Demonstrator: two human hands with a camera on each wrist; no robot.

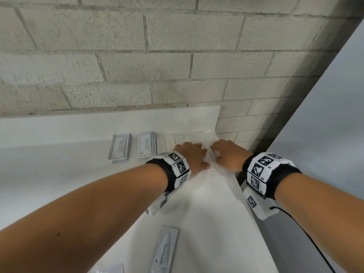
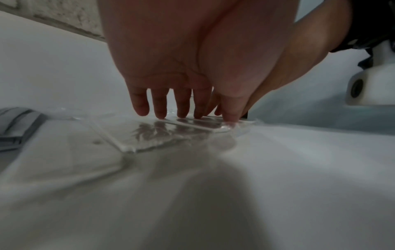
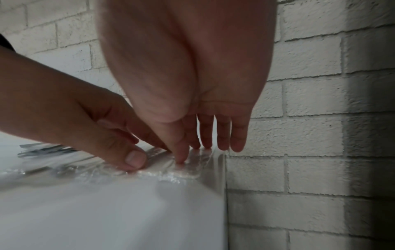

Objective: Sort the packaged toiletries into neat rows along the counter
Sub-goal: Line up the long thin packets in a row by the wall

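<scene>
Clear plastic packets (image 1: pixel 189 137) lie in a row at the counter's far right end. My left hand (image 1: pixel 197 154) and right hand (image 1: pixel 218 151) sit side by side on them, fingers straight, tips and thumbs pressing the film. In the left wrist view the fingertips (image 2: pixel 181 113) touch a clear packet (image 2: pixel 162 135). In the right wrist view my right thumb (image 3: pixel 180 157) presses the crinkled clear packet (image 3: pixel 188 172) at the counter's corner. Two stacks of grey shampoo sachets (image 1: pixel 119 148) (image 1: pixel 146 144) lie to the left. A toothpaste packet (image 1: pixel 166 251) lies near me.
The white counter (image 1: pixel 59 154) ends at a corner right beside my right hand, with a drop past its edge. A brick wall (image 1: pixel 157 66) runs behind it. Another packet (image 1: pixel 114 269) shows at the bottom edge. A cable (image 1: pixel 307 239) trails from my right wrist.
</scene>
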